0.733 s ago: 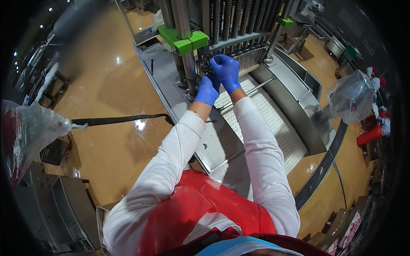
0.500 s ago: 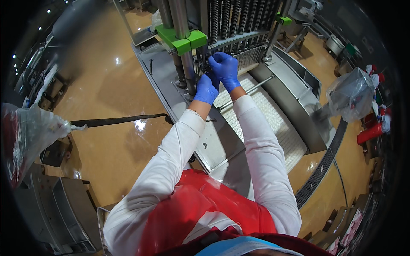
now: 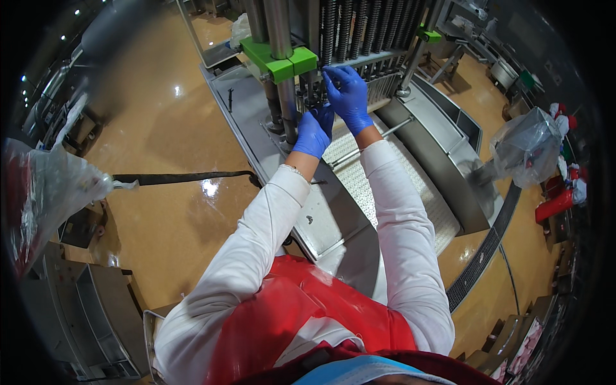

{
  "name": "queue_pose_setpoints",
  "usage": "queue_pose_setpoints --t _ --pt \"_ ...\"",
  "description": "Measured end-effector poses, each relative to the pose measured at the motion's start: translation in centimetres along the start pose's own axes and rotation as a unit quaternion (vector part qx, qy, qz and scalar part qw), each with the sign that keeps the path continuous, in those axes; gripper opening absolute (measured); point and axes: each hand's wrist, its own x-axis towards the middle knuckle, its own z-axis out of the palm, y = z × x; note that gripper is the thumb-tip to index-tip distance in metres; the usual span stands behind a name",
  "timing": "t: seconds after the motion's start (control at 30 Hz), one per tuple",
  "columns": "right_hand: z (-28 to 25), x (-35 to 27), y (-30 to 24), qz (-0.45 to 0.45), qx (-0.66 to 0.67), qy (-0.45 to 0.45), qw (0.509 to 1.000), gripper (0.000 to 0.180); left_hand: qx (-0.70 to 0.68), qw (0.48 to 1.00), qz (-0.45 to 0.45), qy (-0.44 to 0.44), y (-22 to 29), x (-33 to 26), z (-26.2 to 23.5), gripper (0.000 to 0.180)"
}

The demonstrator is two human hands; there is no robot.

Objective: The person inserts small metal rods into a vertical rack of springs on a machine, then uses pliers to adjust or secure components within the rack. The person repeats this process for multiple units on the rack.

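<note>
Both my hands wear blue gloves and work at the left end of a metal machine's row of upright coil springs [image 3: 359, 29]. My left hand [image 3: 312, 135] is closed low beside a steel column [image 3: 287, 106]; its fingertips are hidden among dark metal parts, and what it grips cannot be made out. Higher and to the right, my right hand [image 3: 350, 99] has thumb and forefinger brought close together near the base of the springs. Anything between those fingertips is too small to name. A bright green clamp block [image 3: 279, 61] sits round the columns just left of my right hand.
Under the springs runs a white textured conveyor belt [image 3: 410, 183], crossed by a thin steel rod [image 3: 391, 130]. A dark bolt-like piece [image 3: 230, 99] and a small dark bit [image 3: 309, 219] lie on the machine's metal ledge. A plastic-wrapped box [image 3: 523, 147] stands at right; a black hose [image 3: 186, 178] extends at left.
My right hand has shifted slightly to the right, and its fingers have straightened from a tighter curl, drawing apart from my left hand. The left hand stays almost in place.
</note>
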Motion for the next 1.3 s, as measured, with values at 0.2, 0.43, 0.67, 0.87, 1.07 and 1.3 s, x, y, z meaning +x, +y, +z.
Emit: queue_pose_setpoints --t 0.2,0.43,0.67,0.87,1.07,1.3 --pt "-0.8 0.5 0.8 -0.042 -0.045 -0.022 0.998 0.021 -0.04 0.999 0.01 -0.026 -0.1 -1.9 1.3 0.029" --pt "-1.2 0.3 0.8 -0.049 -0.017 -0.033 0.998 0.024 0.006 0.999 0.015 -0.038 0.3 -1.3 0.8 0.031" --pt "-0.8 0.9 2.3 0.001 0.076 -0.039 0.996 0.021 0.014 1.0 0.02 -0.015 -0.1 -1.0 0.9 0.032" --pt "-1.2 1.5 1.7 0.021 0.094 -0.086 0.992 0.021 0.006 1.0 0.027 0.007 0.0 -1.1 0.9 0.032" --pt "-1.0 2.0 2.6 0.082 0.176 -0.096 0.976 0.019 0.015 1.0 0.022 0.001 -0.2 -0.9 0.9 0.029" --pt "-2.0 3.2 0.5 0.072 -0.014 -0.117 0.99 0.02 0.016 1.0 0.02 -0.003 0.0 -1.3 1.2 0.028"
